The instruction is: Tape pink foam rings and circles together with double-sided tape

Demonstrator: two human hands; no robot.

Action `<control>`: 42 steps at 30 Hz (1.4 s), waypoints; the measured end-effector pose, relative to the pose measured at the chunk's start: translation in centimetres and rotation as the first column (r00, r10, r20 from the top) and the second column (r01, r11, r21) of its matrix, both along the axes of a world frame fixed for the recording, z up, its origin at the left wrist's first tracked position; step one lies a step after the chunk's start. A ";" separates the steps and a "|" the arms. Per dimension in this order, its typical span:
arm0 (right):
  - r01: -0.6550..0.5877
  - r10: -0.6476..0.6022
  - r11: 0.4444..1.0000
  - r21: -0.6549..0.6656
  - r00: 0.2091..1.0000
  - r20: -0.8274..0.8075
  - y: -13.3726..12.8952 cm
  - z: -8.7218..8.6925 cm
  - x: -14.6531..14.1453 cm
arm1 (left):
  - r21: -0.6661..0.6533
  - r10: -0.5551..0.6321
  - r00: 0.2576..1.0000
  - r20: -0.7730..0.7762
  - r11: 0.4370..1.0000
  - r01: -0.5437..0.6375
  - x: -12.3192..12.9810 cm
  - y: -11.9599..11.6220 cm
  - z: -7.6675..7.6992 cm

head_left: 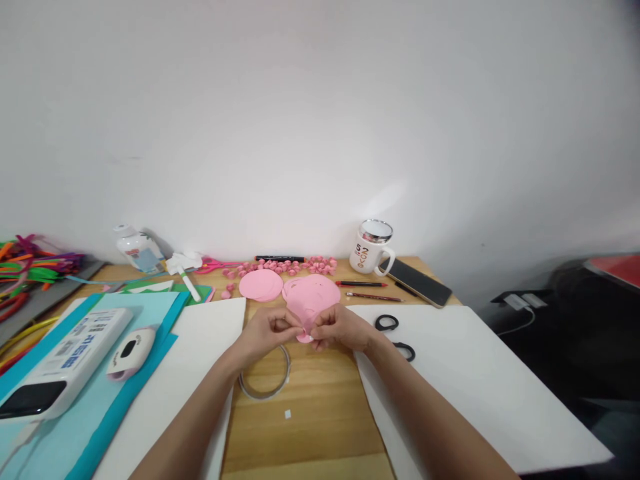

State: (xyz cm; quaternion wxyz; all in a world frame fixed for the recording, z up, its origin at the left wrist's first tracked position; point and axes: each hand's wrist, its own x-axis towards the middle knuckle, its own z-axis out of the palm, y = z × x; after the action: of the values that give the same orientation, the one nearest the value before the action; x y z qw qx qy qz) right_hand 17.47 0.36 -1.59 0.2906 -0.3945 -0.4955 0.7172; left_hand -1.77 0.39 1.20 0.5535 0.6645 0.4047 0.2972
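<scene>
Small pink paper piece [303, 339]: one, held at the near edge of the disc stack, midway between the hands; rounded in front, largely covered by fingers. It is pinched at one side by the left hand [273, 332] and at the other by the right hand [340, 327], thumbs and fingertips closed tight. A white fleck [310, 338] at the right fingertips is too small to be identified.

Step in hand, as judged: folding or pressing by fingertip. By the look of it, light, even pressure is called for next, thin paper being easily creased.

Pink disc stack [315, 291]: flat, round, smooth, loosely fanned, directly beyond. Second disc stack [261, 285]: similar, to its left. Pink curled pieces [287, 268]: many, small, knobbly, spread in a row behind.

Tape roll, apparently [261, 397]: thin grey ring, laid near the left wrist. White square [287, 414]: one, flat, on the desk [315, 427], which is of grained wood.

Scissors [387, 323]: black looped handles, on a matte white sheet [465, 380]; blades not seen. Mug [371, 250]: white, glossy, metallic-rimmed, placed beside a dark, flat smartphone [420, 282].
</scene>
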 end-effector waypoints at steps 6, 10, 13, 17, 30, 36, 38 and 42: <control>0.009 -0.009 1.000 0.023 1.000 0.022 0.0 -0.1 0.1 | -0.041 0.007 1.000 0.026 0.999 -0.006 0.1 0.0 0.1; 0.021 -0.022 0.999 0.036 0.999 0.034 0.1 -0.5 -0.1 | -0.046 0.007 0.999 0.035 0.999 -0.006 0.1 0.0 0.0; 0.045 -0.046 0.998 0.038 0.998 0.037 0.1 -0.7 -0.4 | -0.039 0.011 0.999 0.034 0.999 -0.010 0.1 0.0 -0.1; 0.083 -0.082 0.996 0.042 0.996 -0.022 0.1 -0.7 -0.5 | -0.015 0.018 1.000 0.019 1.000 -0.017 0.1 -0.1 -0.1; 0.183 -0.175 0.973 0.140 0.982 -0.069 0.0 0.1 -0.2 | 0.116 0.158 0.986 0.048 0.980 -0.162 -0.1 0.2 -0.1; 0.191 -0.198 0.960 0.206 0.980 0.013 0.0 0.2 -0.1 | 0.200 0.215 0.977 -0.001 0.957 -0.210 0.1 0.2 0.1; 0.192 -0.203 0.959 0.208 0.979 0.033 0.0 0.1 -0.2 | 0.205 0.204 0.979 0.002 0.958 -0.200 0.1 0.2 0.1; 0.180 -0.193 0.959 0.221 0.981 0.037 -0.1 0.1 -0.5 | 0.191 0.162 0.986 0.024 0.968 -0.164 0.1 0.1 0.1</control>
State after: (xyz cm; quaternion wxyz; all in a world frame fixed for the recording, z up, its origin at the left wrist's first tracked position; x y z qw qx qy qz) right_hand 17.00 0.25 -1.51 0.3837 -0.4260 -0.5395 0.6167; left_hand -1.62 0.49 1.34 0.4621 0.6781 0.4249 0.3823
